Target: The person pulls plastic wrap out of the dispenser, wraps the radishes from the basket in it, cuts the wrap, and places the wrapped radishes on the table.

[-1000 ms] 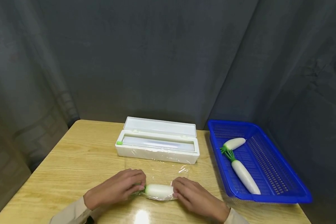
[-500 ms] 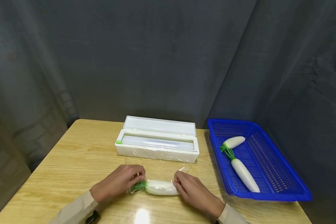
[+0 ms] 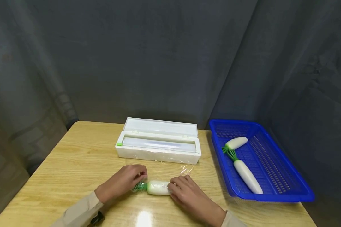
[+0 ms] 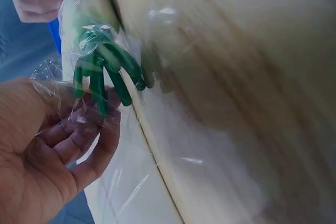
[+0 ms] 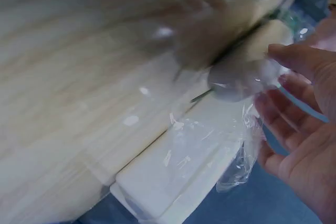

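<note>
A white daikon radish [image 3: 158, 188] with green stalks [image 4: 105, 66] lies on its side, wrapped in clear cling film [image 4: 55, 82]. At the stalk end, my left hand [image 3: 122, 181] pinches the film between thumb and curled fingers. My right hand [image 3: 190, 197] holds the other end, thumb on the radish [image 5: 252, 59] and fingers beneath the film; in the head view it hides the tip. Behind both hands stands a white cling film box [image 3: 158, 155], lid up, with the roll [image 3: 159, 144] inside. Film stretches from the box toward the radish.
A blue plastic basket [image 3: 287, 197] stands on the right of the wooden table [image 3: 82, 151]. Two unwrapped daikon radishes [image 3: 248, 176] lie in it, their stalks meeting. Grey curtain [image 3: 159, 63] hangs behind the table.
The radish has moved a little toward the box, and its green stalks now show more. My left hand moved slightly away from me; my right hand slid left over the tip.
</note>
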The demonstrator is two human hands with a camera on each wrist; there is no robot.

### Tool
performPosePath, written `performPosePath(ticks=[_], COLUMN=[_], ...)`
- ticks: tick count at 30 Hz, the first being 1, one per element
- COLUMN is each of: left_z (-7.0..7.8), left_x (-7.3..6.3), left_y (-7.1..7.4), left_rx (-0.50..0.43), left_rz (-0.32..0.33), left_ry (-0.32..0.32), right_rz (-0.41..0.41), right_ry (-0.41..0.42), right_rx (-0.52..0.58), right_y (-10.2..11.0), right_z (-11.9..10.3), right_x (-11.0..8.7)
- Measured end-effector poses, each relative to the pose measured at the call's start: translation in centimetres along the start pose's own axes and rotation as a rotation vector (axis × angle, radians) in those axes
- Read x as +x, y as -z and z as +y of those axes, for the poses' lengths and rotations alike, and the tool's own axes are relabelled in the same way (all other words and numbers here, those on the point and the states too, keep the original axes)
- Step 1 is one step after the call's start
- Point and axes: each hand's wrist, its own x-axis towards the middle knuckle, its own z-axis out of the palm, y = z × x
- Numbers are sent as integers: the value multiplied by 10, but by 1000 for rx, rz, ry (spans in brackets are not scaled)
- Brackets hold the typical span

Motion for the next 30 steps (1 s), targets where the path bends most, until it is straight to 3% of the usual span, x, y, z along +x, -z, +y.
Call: performPosePath(ticks=[4,10,14,16,18,23,27,30], left_z=[2,14,28,33,36,31,25,23], left_x=[1,2,4,4,3,0,1,3], left_y=[-1,-1,-1,-2,-6,-18,-22,-22], left_rx=[73,319,326,326,327,290,267,259], left_rz=[63,324,407,383,314,114,76,57], left_ry=[-34,-178,-301,-345,-362,-229,-170,-161], right_rz=[-14,1,-10,-22,-45,-168,-250,-244], right_ry=[19,4,-12,-12,-18,-77,-151,-179], right_rx=[-52,-65,-40,-28,-12,87,169,167], right_y=[-4,-7,-7,-7,-7,-1,2,3], right_z=[4,9,13,15,17,21,24,27], right_x=[2,5,7,7,8,9,9,8])
